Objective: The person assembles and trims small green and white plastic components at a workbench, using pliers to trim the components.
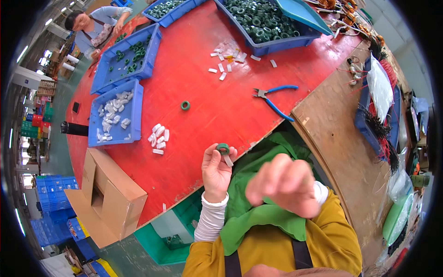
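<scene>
At the red table's near edge, my left hand (216,173) pinches a dark green ring (223,148) between thumb and fingers. A small white plastic strip (228,160) hangs just below the ring, against the fingertips; whether it is attached I cannot tell. My right hand (284,184) is raised to the right over my green apron (249,184), apart from the ring. Its fingers look curled but are smeared by motion, and anything in them is hidden. One loose green ring (185,105) lies farther off on the table. A small pile of white pieces (159,137) sits to its left.
Blue bins of green rings (258,21) stand at the back; a blue tray (135,121) of white pieces is left. Blue-handled cutters (277,99) and scattered white pieces (226,57) lie on the table (198,78). An open carton (122,203) stands near left. A person (94,27) works far left.
</scene>
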`<state>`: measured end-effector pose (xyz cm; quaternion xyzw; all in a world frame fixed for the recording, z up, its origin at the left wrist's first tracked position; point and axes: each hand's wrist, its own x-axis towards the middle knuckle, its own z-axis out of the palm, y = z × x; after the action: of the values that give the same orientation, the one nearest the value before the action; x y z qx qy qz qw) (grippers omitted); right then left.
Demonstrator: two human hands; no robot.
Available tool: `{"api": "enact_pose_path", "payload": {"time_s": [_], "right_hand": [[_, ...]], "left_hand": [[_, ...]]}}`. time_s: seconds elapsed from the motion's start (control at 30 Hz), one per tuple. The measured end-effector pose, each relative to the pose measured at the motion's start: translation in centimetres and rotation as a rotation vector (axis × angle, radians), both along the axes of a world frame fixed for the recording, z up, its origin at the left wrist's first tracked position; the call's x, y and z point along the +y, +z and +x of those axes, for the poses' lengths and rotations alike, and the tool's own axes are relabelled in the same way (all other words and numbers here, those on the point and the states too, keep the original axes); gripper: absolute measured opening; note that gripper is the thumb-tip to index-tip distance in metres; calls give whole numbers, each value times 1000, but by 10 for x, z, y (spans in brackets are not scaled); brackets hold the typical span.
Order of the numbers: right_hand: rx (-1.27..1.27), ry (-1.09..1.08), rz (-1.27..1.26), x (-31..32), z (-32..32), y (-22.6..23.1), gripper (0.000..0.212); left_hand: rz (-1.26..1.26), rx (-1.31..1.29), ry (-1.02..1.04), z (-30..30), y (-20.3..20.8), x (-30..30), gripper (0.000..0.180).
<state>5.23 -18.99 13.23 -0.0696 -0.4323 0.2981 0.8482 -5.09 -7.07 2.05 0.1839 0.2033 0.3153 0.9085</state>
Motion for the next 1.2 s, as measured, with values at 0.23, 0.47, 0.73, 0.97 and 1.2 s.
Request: {"api": "enact_pose_path", "payload": {"time_s": [0.23, 0.47, 0.73, 0.97, 1.2], "right_hand": [[202, 195, 286, -1, -19, 49, 39], [221, 133, 252, -4, -28, 50, 31], [205, 168, 250, -11, -23, 52, 21], [122, 211, 151, -18, -7, 46, 27], [-1053, -899, -484, 6, 43, -56, 34]], "left_hand": [[49, -23, -21, -4, -1, 1, 17], [56, -26, -33, -5, -2, 0, 20], [44, -34, -53, -1, -1, -2, 17], [23, -18, -40, -5, -4, 0, 17], [-70, -38, -83, -2, 3, -1, 16]]}}
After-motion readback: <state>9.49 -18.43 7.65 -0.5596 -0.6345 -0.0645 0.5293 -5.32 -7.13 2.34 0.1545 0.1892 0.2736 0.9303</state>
